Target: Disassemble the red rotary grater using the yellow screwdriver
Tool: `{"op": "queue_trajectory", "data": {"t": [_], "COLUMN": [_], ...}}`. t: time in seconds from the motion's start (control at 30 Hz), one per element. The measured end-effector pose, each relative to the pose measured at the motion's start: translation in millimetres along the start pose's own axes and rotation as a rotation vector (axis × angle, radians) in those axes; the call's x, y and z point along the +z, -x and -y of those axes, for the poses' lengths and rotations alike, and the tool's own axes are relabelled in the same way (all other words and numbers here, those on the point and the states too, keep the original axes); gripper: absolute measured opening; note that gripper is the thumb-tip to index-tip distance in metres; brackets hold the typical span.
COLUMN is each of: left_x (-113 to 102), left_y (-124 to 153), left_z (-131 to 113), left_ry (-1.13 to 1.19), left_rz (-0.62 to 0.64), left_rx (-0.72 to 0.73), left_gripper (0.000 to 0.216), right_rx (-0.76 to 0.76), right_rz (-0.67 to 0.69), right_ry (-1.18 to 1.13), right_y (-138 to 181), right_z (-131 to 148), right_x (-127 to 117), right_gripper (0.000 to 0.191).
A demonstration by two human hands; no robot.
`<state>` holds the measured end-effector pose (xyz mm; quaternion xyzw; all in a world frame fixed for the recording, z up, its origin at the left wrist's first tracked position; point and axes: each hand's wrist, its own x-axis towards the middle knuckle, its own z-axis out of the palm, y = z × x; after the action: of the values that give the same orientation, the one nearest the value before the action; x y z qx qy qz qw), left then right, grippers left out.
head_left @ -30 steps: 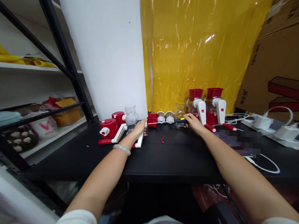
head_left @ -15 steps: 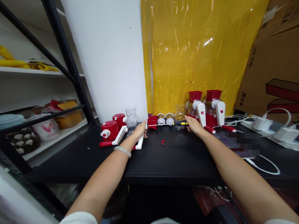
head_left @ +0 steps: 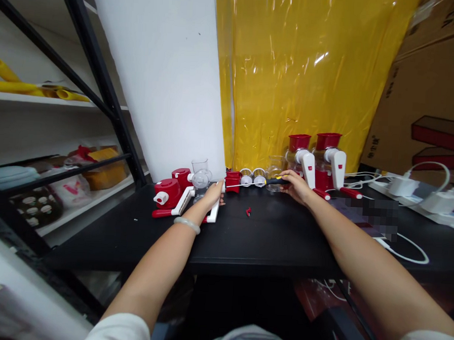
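Observation:
My left hand [head_left: 212,193] is closed on a white crank handle [head_left: 213,212] that lies on the black table [head_left: 269,238]. My right hand [head_left: 296,186] grips the black and yellow handle of a screwdriver [head_left: 260,182]. Its thin shaft runs left, and the tip meets the top of the white handle at my left fingers. A red and white hand grinder [head_left: 169,197] with a clear cup [head_left: 199,177] lies just left of my left hand. A small red part [head_left: 248,211] rests on the table between my hands.
Two upright red and white grinders [head_left: 319,159] stand by the yellow plastic sheet [head_left: 304,72]. Small metal drums [head_left: 252,176] and a red block [head_left: 232,181] sit beside them. White chargers and cables [head_left: 412,195] lie at right. A black shelf rack [head_left: 79,147] with bags stands at left.
Both hands stay in their grips at the same spot. The view has shifted slightly.

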<state>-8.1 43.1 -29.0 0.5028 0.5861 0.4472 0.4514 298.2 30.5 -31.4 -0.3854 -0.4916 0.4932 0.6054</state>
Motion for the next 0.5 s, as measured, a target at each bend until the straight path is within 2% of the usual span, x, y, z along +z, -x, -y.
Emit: {"op": "queue_trajectory", "data": {"t": [0.1, 0.17, 0.23, 0.33, 0.5], "left_x": [0, 0, 0, -1, 0], "left_y": [0, 1, 1, 2, 2], "left_z": [0, 0, 0, -1, -1], "left_ry": [0.005, 0.007, 0.014, 0.023, 0.027], "left_rz": [0.005, 0.013, 0.024, 0.045, 0.053], "left_rx": [-0.001, -0.002, 0.001, 0.004, -0.006], "left_gripper": [0.045, 0.045, 0.044, 0.042, 0.044], "right_rx": [-0.006, -0.063, -0.121, -0.124, -0.024], "right_rz": [-0.058, -0.082, -0.072, -0.044, -0.083], "right_ry": [0.137, 0.28, 0.351, 0.27, 0.09], "right_y": [-5, -8, -10, -10, -6], "right_z": [-3, -8, -12, -14, -7], "right_x": [-3, -6, -8, -8, -2], "right_gripper": [0.04, 0.052, 0.053, 0.046, 0.03]}}
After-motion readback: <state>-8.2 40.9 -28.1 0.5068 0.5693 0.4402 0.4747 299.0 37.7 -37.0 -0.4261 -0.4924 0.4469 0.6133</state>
